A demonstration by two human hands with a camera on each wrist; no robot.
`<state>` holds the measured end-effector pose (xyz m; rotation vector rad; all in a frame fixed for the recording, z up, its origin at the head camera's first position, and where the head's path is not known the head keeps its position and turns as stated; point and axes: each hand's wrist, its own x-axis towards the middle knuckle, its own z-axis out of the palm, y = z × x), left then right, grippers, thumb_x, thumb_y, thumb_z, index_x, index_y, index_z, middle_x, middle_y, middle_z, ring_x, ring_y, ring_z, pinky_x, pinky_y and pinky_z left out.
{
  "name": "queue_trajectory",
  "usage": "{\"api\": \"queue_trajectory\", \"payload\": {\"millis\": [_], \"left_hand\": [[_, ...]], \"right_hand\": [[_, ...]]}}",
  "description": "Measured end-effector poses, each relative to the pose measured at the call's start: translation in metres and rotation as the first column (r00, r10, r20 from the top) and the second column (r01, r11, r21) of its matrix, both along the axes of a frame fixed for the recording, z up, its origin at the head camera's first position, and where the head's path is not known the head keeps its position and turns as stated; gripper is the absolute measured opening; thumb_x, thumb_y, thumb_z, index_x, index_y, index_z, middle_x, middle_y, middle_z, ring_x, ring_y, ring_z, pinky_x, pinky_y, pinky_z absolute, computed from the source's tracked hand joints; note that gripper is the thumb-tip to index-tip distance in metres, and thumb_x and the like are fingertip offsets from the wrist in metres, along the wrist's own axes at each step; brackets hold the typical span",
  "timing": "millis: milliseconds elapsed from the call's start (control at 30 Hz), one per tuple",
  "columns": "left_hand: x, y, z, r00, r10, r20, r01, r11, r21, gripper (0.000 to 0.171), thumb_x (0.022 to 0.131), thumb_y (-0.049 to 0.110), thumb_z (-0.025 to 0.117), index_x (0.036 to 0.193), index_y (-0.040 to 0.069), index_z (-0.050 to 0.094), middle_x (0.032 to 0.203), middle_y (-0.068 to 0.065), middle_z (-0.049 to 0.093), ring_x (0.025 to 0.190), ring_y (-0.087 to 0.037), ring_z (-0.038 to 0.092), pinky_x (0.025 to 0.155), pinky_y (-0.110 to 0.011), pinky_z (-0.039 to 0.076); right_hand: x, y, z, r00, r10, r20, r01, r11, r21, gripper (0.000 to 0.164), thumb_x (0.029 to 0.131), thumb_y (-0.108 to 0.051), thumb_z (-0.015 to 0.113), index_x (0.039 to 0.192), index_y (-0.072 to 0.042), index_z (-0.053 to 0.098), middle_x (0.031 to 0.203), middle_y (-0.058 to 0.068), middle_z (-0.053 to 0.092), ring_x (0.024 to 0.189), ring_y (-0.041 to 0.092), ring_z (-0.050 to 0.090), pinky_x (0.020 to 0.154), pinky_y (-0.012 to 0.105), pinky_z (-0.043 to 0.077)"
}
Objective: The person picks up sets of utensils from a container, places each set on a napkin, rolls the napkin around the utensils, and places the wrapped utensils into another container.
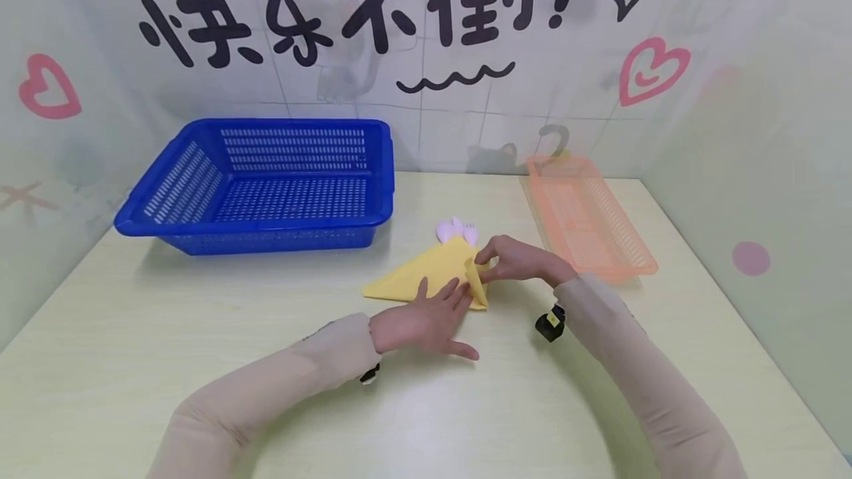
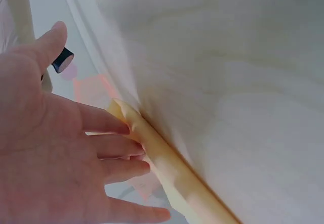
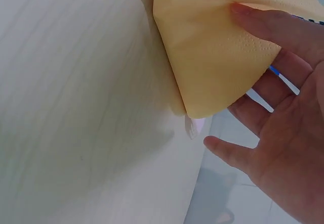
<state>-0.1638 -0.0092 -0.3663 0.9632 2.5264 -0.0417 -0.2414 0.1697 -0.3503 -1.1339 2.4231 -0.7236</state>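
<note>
A yellow paper napkin (image 1: 416, 272) lies folded to a point at its left end. Lilac cutlery heads stick out past its far edge, among them a spoon (image 1: 444, 231) and a fork (image 1: 470, 233); their handles are hidden under the paper. My left hand (image 1: 426, 322) rests on the napkin, fingers straight and spread, fingertips beside the raised fold at the right. My right hand (image 1: 515, 259) pinches that raised flap. In the right wrist view, the thumb (image 3: 273, 29) lies over the lifted napkin (image 3: 212, 57) and the other fingers are behind it.
A blue perforated basket (image 1: 299, 231) stands at the back left. An orange shallow basket (image 1: 619, 231) sits at the back right, close to my right forearm. A curtain with printed characters (image 1: 373, 9) hangs behind the table (image 1: 492, 412).
</note>
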Motion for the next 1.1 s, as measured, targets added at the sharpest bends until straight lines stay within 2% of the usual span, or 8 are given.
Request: {"api": "queue_trajectory", "payload": {"millis": [100, 233, 400, 567, 700, 833, 1000, 1100], "left_hand": [[0.002, -0.006, 0.0, 1.0, 0.005, 0.002, -0.005, 1.0, -0.008, 0.09, 0.079, 0.067, 0.04, 0.143, 0.01, 0.013, 0.149, -0.004, 0.005, 0.136, -0.021, 0.0, 0.104, -0.056, 0.009], [0.001, -0.009, -0.001, 1.0, -0.016, 0.008, 0.016, 1.0, 0.005, 0.086, 0.08, 0.066, 0.039, 0.143, 0.011, 0.016, 0.149, -0.004, 0.005, 0.136, -0.022, 0.001, 0.104, -0.056, 0.011], [0.002, -0.012, -0.001, 0.999, -0.031, 0.008, 0.031, 0.999, 0.027, 0.086, 0.081, 0.065, 0.039, 0.143, 0.011, 0.015, 0.149, -0.003, 0.005, 0.136, -0.021, 0.0, 0.103, -0.056, 0.013], [0.002, -0.013, 0.0, 1.0, -0.029, 0.009, 0.029, 0.999, 0.036, 0.086, 0.081, 0.065, 0.04, 0.143, 0.012, 0.013, 0.149, -0.001, 0.003, 0.136, -0.02, 0.001, 0.103, -0.057, 0.013], [0.001, -0.013, 0.0, 1.0, -0.026, 0.016, 0.025, 0.999, 0.035, 0.085, 0.08, 0.065, 0.04, 0.143, 0.013, 0.015, 0.149, -0.001, 0.007, 0.136, -0.02, 0.003, 0.103, -0.056, 0.012], [0.001, -0.013, 0.0, 0.999, -0.024, 0.032, 0.023, 0.999, 0.029, 0.085, 0.081, 0.065, 0.039, 0.143, 0.013, 0.015, 0.149, -0.001, 0.008, 0.136, -0.02, 0.004, 0.104, -0.055, 0.012], [0.003, -0.013, 0.002, 0.999, -0.015, 0.04, 0.013, 0.999, 0.029, 0.085, 0.081, 0.065, 0.038, 0.143, 0.01, 0.016, 0.149, -0.004, 0.008, 0.136, -0.019, 0.005, 0.105, -0.052, 0.013], [0.005, -0.013, 0.007, 1.0, -0.014, 0.008, 0.014, 1.0, 0.024, 0.083, 0.082, 0.064, 0.037, 0.14, 0.007, 0.025, 0.147, -0.008, 0.017, 0.135, -0.021, 0.014, 0.104, -0.051, 0.019]], "right_hand": [[0.0, -0.003, 0.001, 1.0, 0.009, -0.025, -0.008, 1.0, 0.012, 0.011, 0.076, -0.006, 0.061, 0.065, -0.007, 0.061, 0.063, -0.006, 0.049, 0.061, 0.01, 0.041, 0.064, 0.029, 0.04], [-0.002, -0.005, 0.001, 0.997, 0.064, -0.053, -0.063, 0.998, 0.021, 0.007, 0.078, -0.007, 0.062, 0.073, -0.007, 0.066, 0.068, -0.004, 0.057, 0.063, 0.006, 0.043, 0.066, 0.028, 0.041], [-0.006, -0.012, 0.002, 0.989, 0.14, -0.054, -0.137, 0.989, 0.054, 0.008, 0.079, -0.008, 0.062, 0.071, -0.007, 0.065, 0.065, -0.006, 0.055, 0.058, 0.004, 0.038, 0.06, 0.019, 0.034], [-0.009, -0.023, 0.004, 0.983, 0.178, -0.044, -0.174, 0.98, 0.092, 0.01, 0.078, -0.009, 0.063, 0.068, -0.008, 0.063, 0.059, -0.01, 0.046, 0.054, 0.002, 0.032, 0.054, 0.017, 0.028], [-0.01, -0.029, 0.004, 0.983, 0.182, -0.029, -0.177, 0.977, 0.118, 0.016, 0.079, -0.01, 0.063, 0.064, -0.008, 0.058, 0.054, -0.011, 0.036, 0.05, 0.001, 0.029, 0.051, 0.016, 0.025], [-0.011, -0.032, 0.003, 0.985, 0.173, -0.007, -0.17, 0.975, 0.141, 0.019, 0.08, -0.011, 0.063, 0.062, -0.008, 0.055, 0.053, -0.01, 0.032, 0.049, 0.001, 0.028, 0.05, 0.016, 0.024], [-0.013, -0.036, 0.002, 0.985, 0.17, -0.002, -0.167, 0.974, 0.154, 0.019, 0.079, -0.012, 0.064, 0.063, -0.008, 0.056, 0.054, -0.01, 0.034, 0.051, 0.001, 0.03, 0.052, 0.016, 0.025], [-0.013, -0.038, 0.002, 0.986, 0.165, 0.003, -0.163, 0.974, 0.159, 0.018, 0.079, -0.011, 0.064, 0.063, -0.008, 0.057, 0.055, -0.01, 0.035, 0.052, 0.001, 0.031, 0.052, 0.016, 0.026]]}}
